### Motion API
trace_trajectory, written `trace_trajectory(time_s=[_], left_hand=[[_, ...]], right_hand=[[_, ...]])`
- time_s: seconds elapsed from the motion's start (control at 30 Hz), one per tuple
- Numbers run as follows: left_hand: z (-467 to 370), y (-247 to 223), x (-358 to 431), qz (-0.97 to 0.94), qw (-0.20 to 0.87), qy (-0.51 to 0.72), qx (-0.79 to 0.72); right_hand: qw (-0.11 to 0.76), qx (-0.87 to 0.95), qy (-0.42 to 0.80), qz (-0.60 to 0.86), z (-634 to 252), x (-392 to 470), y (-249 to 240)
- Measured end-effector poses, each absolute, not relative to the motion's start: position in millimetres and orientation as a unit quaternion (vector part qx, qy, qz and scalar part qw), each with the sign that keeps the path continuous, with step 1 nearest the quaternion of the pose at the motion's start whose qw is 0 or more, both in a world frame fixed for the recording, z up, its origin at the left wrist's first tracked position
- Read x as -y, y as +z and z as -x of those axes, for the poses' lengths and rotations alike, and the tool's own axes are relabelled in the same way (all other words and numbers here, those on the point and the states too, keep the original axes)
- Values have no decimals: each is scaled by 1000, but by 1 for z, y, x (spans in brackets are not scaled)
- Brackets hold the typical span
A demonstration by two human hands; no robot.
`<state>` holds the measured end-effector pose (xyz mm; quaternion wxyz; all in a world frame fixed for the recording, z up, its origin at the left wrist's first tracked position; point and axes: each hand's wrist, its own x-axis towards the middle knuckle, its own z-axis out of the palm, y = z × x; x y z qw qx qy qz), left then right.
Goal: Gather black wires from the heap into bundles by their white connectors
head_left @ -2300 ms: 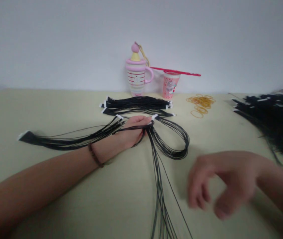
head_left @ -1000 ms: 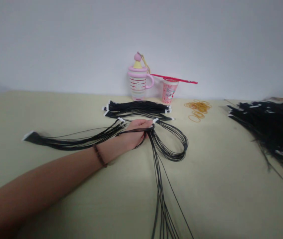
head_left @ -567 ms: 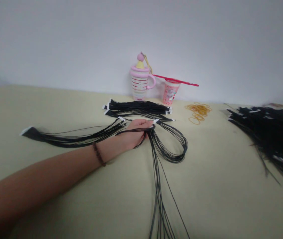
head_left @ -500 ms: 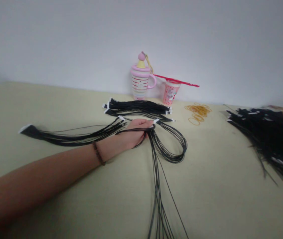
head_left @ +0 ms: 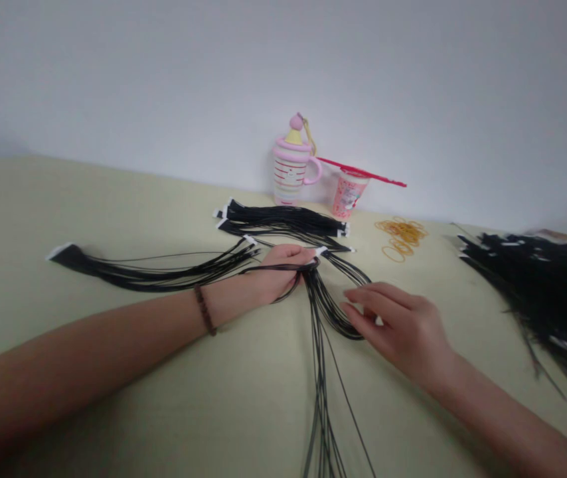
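Observation:
My left hand (head_left: pixel 288 272) is closed around a bundle of thin black wires (head_left: pixel 333 309) with white connectors at the ends. Part of the bundle loops out to the right of the fist, and loose wire ends hang down toward the table's near edge. My right hand (head_left: pixel 398 325) is beside that loop, thumb and fingers apart, with nothing visible between them; whether a fingertip touches the wires is unclear. To the left on the table lies another wire bundle (head_left: pixel 129 279), with a white connector (head_left: pixel 62 251) at its far left end.
Behind my left hand, several black wire bundles (head_left: pixel 283 219) lie together. A striped pink cup (head_left: pixel 289 174) and a small pink cup (head_left: pixel 349 196), with a red stick (head_left: pixel 378 177) across it, stand by the wall. Yellow rubber bands (head_left: pixel 403 234) and a large wire pile (head_left: pixel 537 285) lie rightward.
My right hand has come into view from the lower right, up to the wire loop. My left hand keeps its hold on the bundle. The whole view has shifted slightly.

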<state>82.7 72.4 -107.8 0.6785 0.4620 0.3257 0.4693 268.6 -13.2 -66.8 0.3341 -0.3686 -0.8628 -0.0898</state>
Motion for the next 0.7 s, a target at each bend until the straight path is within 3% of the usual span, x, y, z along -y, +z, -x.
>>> trace_trajectory(time_s=[0.2,0.47,0.57,0.7], left_hand=[[-83,-109,-72,-476,677,480,-291],[-84,-100,-68,-456,688,473,-307],[-86,-100,-66,-456,699,463,-299],[-90,-103,-61,-452,711,447,-300]], right_hand=[[291,882,-241,283,-239,-19,-81],[291,891,-268,221,-247,-25,-78],[324,890,-247,206,-252,-28,-82],[427,865,-78,252,-251,-27,-79]])
